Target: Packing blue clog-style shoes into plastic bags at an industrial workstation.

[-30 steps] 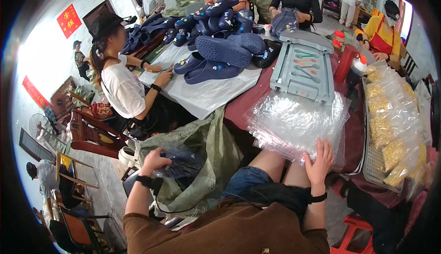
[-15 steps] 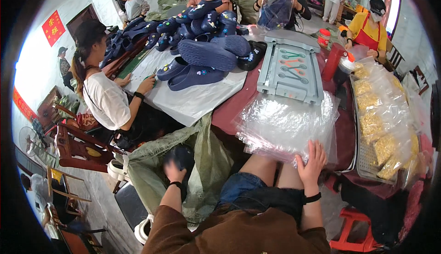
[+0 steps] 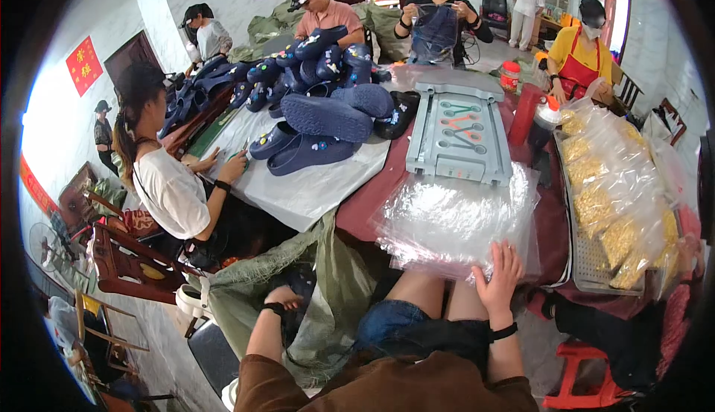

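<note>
My left hand (image 3: 284, 298) is inside the mouth of a large green woven sack (image 3: 344, 270) on my left, beside dark items (image 3: 302, 282) whose kind is hard to make out. Its fingers are partly hidden, so their grip cannot be read. My right hand (image 3: 499, 274) lies with fingers stretched out on the near edge of a stack of clear plastic bags (image 3: 454, 215). Beyond the stack stands a grey plastic folding stool (image 3: 462, 133) lying on the table. Left of it, navy clogs (image 3: 324, 116) with coloured charms are piled up.
A tray (image 3: 596, 269) with bags of yellow pieces (image 3: 592, 207) lies on the right, near a dark bottle with a red-and-white top (image 3: 544, 122). A person in white (image 3: 170, 192) sits at the left; others stand around. A red stool (image 3: 585, 375) is at lower right.
My left hand has shifted slightly down in the sack, and the dark clog under it shows less. The right hand stays on the bags. My view has tilted slightly.
</note>
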A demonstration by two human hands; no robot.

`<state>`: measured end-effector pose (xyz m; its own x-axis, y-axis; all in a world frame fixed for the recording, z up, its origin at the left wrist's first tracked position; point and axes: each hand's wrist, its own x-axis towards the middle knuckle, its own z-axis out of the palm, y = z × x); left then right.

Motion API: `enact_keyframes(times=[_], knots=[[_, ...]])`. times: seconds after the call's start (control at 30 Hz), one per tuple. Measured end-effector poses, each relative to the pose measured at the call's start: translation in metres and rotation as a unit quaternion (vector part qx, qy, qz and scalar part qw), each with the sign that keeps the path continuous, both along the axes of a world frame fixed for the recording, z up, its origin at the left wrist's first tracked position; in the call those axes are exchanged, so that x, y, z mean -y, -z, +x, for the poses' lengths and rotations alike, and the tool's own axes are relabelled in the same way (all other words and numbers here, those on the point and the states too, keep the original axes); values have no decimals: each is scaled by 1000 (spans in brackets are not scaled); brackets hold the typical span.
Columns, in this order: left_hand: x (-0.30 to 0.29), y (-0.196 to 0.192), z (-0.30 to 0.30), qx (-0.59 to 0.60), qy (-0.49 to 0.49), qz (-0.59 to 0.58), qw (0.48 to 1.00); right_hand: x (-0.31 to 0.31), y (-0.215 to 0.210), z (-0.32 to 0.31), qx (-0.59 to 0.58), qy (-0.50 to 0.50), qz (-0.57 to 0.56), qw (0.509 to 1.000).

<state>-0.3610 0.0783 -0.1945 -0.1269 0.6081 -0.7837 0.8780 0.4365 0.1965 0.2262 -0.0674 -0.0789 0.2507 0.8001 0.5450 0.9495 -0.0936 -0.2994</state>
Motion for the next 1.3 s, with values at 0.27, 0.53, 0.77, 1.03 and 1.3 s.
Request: enact_keyframes(times=[0.27, 0.53, 0.77, 1.03, 1.3], knots=[[-145, -159, 89, 26, 83, 569, 818, -3, -2, 0, -14, -9, -6, 1000], [-231, -231, 284, 33, 178, 697, 694, -4, 4, 4, -29, 12, -32, 999], [-285, -230, 343, -171, 210, 585, 764, 0, 1, 0, -29, 28, -46, 998], [-277, -195, 292, -124, 226, 701, 665, -4, 2, -1, -37, 24, -39, 998], [-180, -227, 253, 89, 217, 745, 624, -5, 1, 2, -48, 13, -19, 999]])
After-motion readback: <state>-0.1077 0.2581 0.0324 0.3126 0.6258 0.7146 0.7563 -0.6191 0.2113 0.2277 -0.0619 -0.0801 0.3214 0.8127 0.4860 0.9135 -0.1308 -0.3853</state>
